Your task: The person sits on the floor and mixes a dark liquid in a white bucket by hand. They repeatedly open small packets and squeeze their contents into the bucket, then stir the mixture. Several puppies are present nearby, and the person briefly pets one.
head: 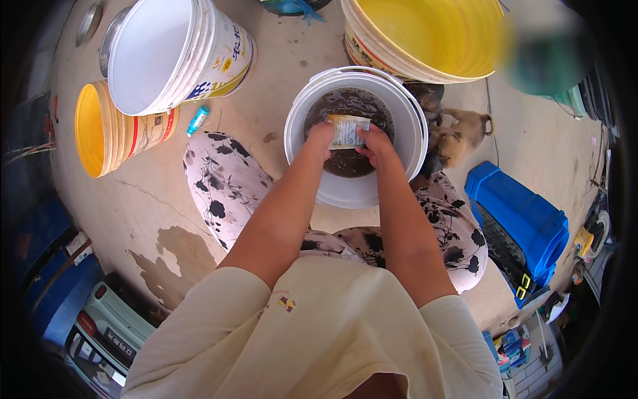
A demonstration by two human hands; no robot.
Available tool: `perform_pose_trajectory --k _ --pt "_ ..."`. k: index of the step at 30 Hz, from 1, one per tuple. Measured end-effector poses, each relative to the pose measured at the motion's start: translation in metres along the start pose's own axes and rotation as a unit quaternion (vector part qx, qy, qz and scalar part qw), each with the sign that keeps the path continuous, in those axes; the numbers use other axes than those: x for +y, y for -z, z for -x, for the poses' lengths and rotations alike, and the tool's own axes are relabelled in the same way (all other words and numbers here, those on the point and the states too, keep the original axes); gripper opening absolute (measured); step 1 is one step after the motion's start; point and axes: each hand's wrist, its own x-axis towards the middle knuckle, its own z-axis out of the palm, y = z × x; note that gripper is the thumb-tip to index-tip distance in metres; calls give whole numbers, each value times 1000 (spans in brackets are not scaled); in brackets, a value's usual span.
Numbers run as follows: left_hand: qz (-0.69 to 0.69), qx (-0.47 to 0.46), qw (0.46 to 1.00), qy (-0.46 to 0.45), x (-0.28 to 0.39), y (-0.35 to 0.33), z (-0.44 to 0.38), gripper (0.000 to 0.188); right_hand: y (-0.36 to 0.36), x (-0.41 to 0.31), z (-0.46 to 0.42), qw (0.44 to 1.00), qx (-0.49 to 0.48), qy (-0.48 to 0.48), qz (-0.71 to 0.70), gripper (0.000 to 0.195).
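Between my two hands is a flat printed packet (349, 131), pale with a yellowish end and small writing on its face. My left hand (320, 135) pinches its left edge. At its right side, my right hand (375, 143) holds on with the thumb over the front. Both hands are inside a white plastic bucket (344, 193), over dark brown liquid (349, 167) with a rippled, foamy surface. The bucket stands on the floor between my knees, its handle resting along the far rim. Whether the packet's lower side touches the liquid cannot be made out.
Puppies (461, 132) crowd the bucket's right side. Beyond stand a large yellow-lined bucket (423, 30) and a white bucket (149, 55); a yellow bucket (99, 132) lies tipped at left. A teal tube (198, 120) is on the concrete floor. A blue plastic container (518, 214) sits right.
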Motion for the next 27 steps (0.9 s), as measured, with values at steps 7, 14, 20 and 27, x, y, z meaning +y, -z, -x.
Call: perform_pose_trajectory --k 7,14,20,27 --pt "84 31 994 64 1 -2 11 49 -7 7 -14 908 172 110 365 33" --pt "251 63 965 39 0 -30 21 57 -9 -23 35 902 45 128 409 27" --pt "249 85 965 -7 -4 -38 8 44 -6 -6 9 978 -111 24 177 24" --pt "192 31 980 46 -12 -40 2 42 -13 8 -16 916 -131 56 375 44"
